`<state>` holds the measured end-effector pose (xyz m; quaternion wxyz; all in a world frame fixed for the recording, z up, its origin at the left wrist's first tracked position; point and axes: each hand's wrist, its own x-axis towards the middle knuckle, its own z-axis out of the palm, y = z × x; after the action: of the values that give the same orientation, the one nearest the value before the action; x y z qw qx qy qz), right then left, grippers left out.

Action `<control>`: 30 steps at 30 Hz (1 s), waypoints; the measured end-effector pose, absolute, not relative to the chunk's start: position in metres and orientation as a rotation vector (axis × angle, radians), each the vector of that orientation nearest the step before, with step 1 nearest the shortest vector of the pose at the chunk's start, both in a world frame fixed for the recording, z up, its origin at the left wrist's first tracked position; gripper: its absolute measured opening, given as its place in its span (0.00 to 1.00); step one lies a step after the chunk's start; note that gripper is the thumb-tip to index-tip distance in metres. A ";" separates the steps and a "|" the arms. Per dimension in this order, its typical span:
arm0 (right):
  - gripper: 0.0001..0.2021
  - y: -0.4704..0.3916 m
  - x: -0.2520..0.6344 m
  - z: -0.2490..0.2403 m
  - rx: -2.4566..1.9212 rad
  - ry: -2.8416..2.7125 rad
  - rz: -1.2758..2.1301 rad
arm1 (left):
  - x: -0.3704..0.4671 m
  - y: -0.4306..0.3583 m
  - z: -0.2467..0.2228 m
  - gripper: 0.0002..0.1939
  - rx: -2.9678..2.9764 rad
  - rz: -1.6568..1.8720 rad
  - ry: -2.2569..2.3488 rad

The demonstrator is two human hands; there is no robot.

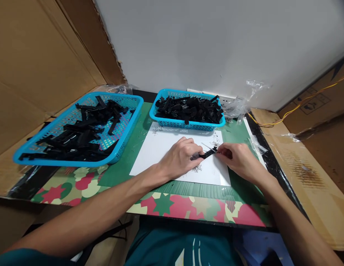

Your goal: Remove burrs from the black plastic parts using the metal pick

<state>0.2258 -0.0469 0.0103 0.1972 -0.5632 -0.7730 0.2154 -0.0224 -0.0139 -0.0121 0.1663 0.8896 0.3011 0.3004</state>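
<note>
Over the white sheet of paper (149,155), my left hand (183,157) pinches one end of a small black plastic part (208,153). The part points to the right and slightly away from me. At its far end is my right hand (238,157), its thumb and fingers closed round a thin, pale, metal-looking rod (207,146) that crosses the part. Whether the rod is a tweezer or another tool is too small to tell. Tiny wire bits, possibly springs, lie in a pile (197,168) below the part and in another pile (215,142) beyond it.
A blue basket (185,124) heaped with black plastic parts stands behind the paper. To the left sits a larger blue basket (127,127) with similar parts. Crumpled clear plastic (236,107) lies at the back right. Cardboard walls (44,48) flank the table, with a yellow cable (292,112) at right.
</note>
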 end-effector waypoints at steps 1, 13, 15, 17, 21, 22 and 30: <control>0.06 -0.047 0.227 0.010 -1.587 -2.159 0.628 | -0.022 -0.014 -0.012 0.03 2.530 0.856 0.858; 0.11 -0.051 0.204 0.012 -1.214 -1.768 0.909 | -0.021 -0.012 -0.012 0.03 2.512 0.843 0.844; 0.10 -0.051 0.200 0.008 -1.220 -1.817 0.898 | -0.021 -0.012 -0.012 0.03 2.505 0.842 0.850; 0.09 -0.051 0.199 0.004 -1.228 -1.830 0.888 | -0.021 -0.012 -0.013 0.03 2.495 0.847 0.848; 0.08 -0.052 0.199 0.000 -1.227 -1.840 0.858 | -0.020 -0.012 -0.013 0.04 2.480 0.875 0.840; 0.08 -0.052 0.199 0.000 -1.226 -1.845 0.846 | -0.020 -0.012 -0.013 0.04 2.475 0.885 0.841; 0.11 -0.051 0.198 0.002 -1.239 -1.870 0.814 | -0.018 -0.011 -0.017 0.05 2.451 0.924 0.844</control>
<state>0.1980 -0.0515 0.0015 0.3685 -0.4827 -0.7285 0.3171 -0.0183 -0.0110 -0.0173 0.1935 0.8738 0.3009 0.3294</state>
